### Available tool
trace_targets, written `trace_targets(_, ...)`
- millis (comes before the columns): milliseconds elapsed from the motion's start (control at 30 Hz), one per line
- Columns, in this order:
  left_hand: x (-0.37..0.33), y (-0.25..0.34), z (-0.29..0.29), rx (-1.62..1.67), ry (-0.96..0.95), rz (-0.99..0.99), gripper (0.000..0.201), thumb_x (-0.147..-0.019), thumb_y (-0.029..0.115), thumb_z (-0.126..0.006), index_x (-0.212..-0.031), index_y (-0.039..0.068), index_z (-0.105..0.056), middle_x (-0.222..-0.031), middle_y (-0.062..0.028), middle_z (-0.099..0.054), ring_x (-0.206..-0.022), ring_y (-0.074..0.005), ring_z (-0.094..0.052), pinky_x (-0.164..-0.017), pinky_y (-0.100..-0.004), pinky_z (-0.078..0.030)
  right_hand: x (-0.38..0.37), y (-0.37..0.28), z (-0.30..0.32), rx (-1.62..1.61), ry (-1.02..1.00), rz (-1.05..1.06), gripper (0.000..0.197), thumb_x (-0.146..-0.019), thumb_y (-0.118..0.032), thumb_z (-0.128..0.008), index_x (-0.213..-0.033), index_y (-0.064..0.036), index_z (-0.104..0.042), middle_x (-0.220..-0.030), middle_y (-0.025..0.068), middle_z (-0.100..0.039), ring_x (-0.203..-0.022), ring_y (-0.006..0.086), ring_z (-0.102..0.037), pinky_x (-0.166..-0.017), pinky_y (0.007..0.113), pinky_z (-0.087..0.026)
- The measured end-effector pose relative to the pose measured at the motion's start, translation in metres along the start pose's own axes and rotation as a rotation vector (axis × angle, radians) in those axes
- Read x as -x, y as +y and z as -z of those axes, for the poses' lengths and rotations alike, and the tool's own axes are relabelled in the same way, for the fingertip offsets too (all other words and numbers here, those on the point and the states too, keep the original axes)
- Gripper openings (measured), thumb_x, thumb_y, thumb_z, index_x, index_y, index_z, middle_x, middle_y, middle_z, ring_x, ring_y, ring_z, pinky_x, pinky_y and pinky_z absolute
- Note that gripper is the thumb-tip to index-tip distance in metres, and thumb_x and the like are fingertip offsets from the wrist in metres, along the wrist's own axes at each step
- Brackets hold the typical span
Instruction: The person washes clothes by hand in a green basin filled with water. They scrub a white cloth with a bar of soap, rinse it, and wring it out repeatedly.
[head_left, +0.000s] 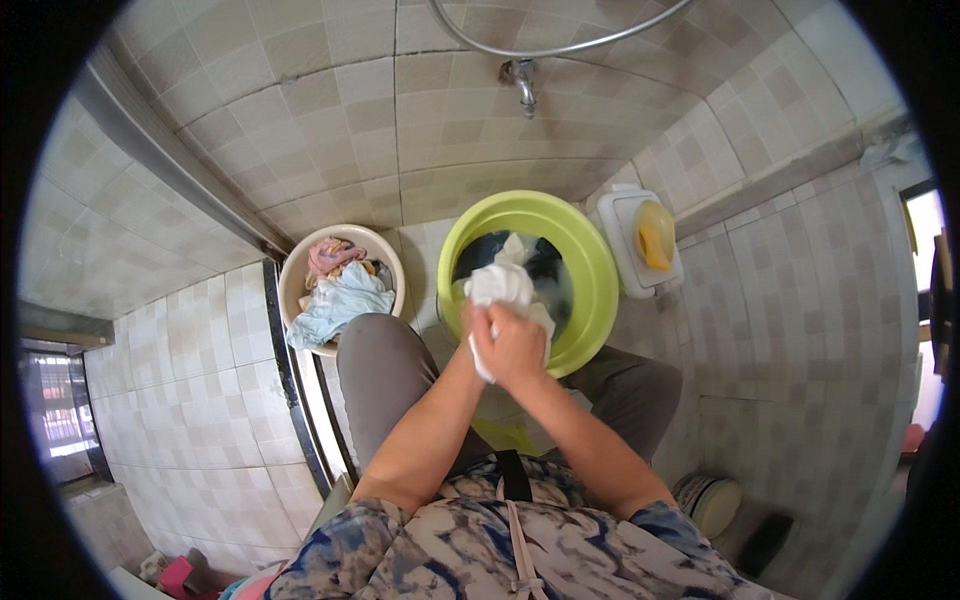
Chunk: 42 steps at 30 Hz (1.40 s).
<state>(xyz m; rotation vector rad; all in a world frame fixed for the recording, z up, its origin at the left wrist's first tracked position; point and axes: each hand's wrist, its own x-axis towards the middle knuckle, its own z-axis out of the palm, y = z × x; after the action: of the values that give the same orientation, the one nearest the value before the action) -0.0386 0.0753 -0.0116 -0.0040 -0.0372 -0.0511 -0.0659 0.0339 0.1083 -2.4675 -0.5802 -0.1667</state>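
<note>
A bunched white cloth (503,287) is gripped between both my hands over the near side of a large green basin (597,290). My left hand (474,325) is closed on the cloth, partly hidden behind the right one. Fingers wrapped round the same cloth, my right hand (517,345) presses against the left. One end of the cloth hangs below my hands, and pale fabric shows beyond and beside them. Dark cloth (548,262) lies in the water inside the basin. What kind of garment the white cloth is, I cannot make out.
Left of the green basin stands a cream basin (398,272) heaped with pink and light blue clothes (345,300). A white lidded bin (622,222) with a yellow item (655,236) on top is at the right. On the tiled wall ahead is a tap (523,85) below a hose (560,50).
</note>
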Motion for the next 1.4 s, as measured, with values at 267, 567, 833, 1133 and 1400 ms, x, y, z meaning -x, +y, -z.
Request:
trace_targets(267,-0.003,0.001,-0.087,-0.200,0.598,0.310,0.034,-0.088,0.027,-0.038,-0.108,0.004,-0.055,-0.100,-0.0119,-0.061,-0.085,-0.0254,-0.061,-0.076,-0.0373,-0.051,-0.040,0.147,-0.008,-0.540,0.153,-0.583,0.041,-0.089,-0.042,-0.042,-0.093,-0.0045,-0.059,-0.091,0.0170,-0.061,-0.086,0.0282,-0.059,-0.071,0.040,-0.045)
trace_targets(567,-0.009,0.009,-0.069,-0.427,0.783,0.048,0.024,-0.072,0.008,-0.045,-0.095,0.008,-0.052,-0.093,-0.0099,-0.052,-0.084,-0.0239,-0.053,-0.073,-0.0367,-0.048,0.016,0.121,0.040,-1.053,-0.273,-0.779,0.047,-0.088,-0.032,-0.052,-0.119,0.0015,-0.047,-0.110,0.0103,-0.056,-0.095,0.0181,-0.057,-0.082,0.031,-0.045)
trace_targets(833,-0.013,0.009,-0.075,-0.303,0.816,0.181,0.030,-0.081,0.022,-0.049,-0.104,0.004,-0.053,-0.102,-0.0101,-0.056,-0.092,-0.0243,-0.055,-0.082,-0.0364,-0.045,-0.022,0.152,0.036,-0.993,0.244,-0.736,0.033,-0.086,-0.017,-0.046,-0.114,0.0014,-0.047,-0.106,0.0131,-0.055,-0.094,0.0227,-0.056,-0.081,0.033,-0.046)
trace_targets(1133,-0.010,0.021,-0.061,-0.185,0.616,0.226,0.053,-0.084,0.056,-0.045,-0.110,0.011,-0.054,-0.097,-0.0086,-0.060,-0.087,-0.0233,-0.059,-0.079,-0.0379,-0.048,-0.003,0.051,0.016,-0.520,-0.044,-0.011,0.022,-0.081,-0.013,-0.045,-0.099,0.0000,-0.050,-0.099,0.0153,-0.056,-0.087,0.0291,-0.057,-0.078,0.036,-0.045)
trace_targets(1400,-0.003,0.022,-0.054,0.078,0.370,0.083,0.044,-0.084,0.052,-0.046,-0.095,0.011,-0.056,-0.083,-0.0085,-0.059,-0.074,-0.0253,-0.057,-0.068,-0.0397,-0.048,0.007,-0.012,0.017,-0.235,-0.116,0.282,0.020,-0.068,-0.008,-0.051,-0.088,-0.0017,-0.051,-0.087,0.0126,-0.051,-0.072,0.0333,-0.055,-0.062,0.041,-0.046)
